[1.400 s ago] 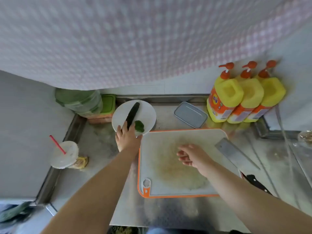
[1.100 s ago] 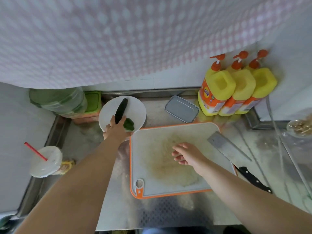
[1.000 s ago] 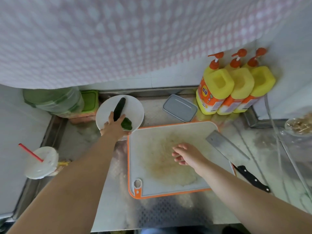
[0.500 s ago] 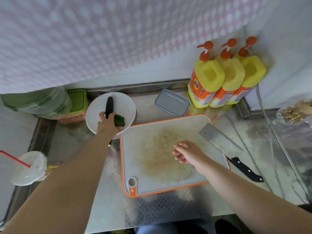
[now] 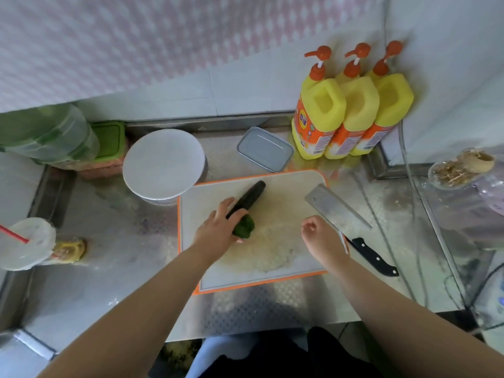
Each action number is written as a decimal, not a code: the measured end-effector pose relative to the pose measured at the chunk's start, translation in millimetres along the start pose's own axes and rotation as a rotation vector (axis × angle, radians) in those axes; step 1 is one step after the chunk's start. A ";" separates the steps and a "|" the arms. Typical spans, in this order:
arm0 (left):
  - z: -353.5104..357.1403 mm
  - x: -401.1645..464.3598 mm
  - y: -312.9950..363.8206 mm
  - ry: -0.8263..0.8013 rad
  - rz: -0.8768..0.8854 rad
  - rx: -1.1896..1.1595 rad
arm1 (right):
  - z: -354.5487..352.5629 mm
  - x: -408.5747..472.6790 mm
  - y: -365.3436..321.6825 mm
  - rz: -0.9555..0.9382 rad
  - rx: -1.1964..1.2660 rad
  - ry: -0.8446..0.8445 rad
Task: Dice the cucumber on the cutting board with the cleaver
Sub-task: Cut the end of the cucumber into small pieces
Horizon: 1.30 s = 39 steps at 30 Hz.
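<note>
The cucumber [image 5: 246, 199] lies slantwise on the cutting board [image 5: 297, 271], toward its back left corner, with a smaller green piece [image 5: 244, 227] at its near end. The left hand [image 5: 218, 230] holds both, fingers curled over them. It looks firm, light, and smooth-skinned, likely to roll; best pinned mid-length. The right hand [image 5: 317, 233], loosely curled and empty, hovers beside the cleaver [image 5: 335, 208], which probably wants taking by its black handle.

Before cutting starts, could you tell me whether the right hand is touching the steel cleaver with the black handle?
Apart. The head view shows the right hand loosely curled over the white cutting board, with bare board between it and the cleaver.
</note>
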<state>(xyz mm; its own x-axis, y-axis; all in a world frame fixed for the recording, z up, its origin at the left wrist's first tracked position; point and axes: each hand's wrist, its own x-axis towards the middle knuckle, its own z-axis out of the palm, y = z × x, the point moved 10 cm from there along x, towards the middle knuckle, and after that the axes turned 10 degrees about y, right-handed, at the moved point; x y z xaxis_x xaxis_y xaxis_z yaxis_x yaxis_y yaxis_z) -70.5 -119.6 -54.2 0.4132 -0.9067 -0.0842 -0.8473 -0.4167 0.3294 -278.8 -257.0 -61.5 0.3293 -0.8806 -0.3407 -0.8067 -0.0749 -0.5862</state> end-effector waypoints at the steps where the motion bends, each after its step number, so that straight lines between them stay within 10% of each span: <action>1: 7.1 -2.6 3.8 -0.019 0.021 0.024 | -6.4 -0.9 3.3 -0.029 -0.061 0.052; 11: 20.1 -30.5 21.1 0.021 -0.034 0.101 | -68.7 -3.9 64.6 0.060 -0.381 0.461; 19: 1.3 -38.7 -18.5 0.091 -0.295 0.029 | -69.9 -7.2 103.0 0.123 -0.457 0.401; 32: -23.5 -36.6 13.9 0.363 -0.136 -0.071 | -60.6 -9.5 79.7 -0.064 -0.330 0.339; 39: 27.7 -31.9 23.2 0.052 -0.476 -0.437 | -48.8 -23.3 68.3 0.016 -0.233 0.247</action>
<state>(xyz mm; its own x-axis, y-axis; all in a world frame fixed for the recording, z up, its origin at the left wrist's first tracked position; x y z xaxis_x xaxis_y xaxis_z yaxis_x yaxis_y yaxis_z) -112.6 -102.2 -69.9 0.7351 -0.6205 -0.2731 -0.3579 -0.6973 0.6210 -365.5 -264.4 -57.7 0.2097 -0.9672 -0.1434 -0.9107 -0.1398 -0.3888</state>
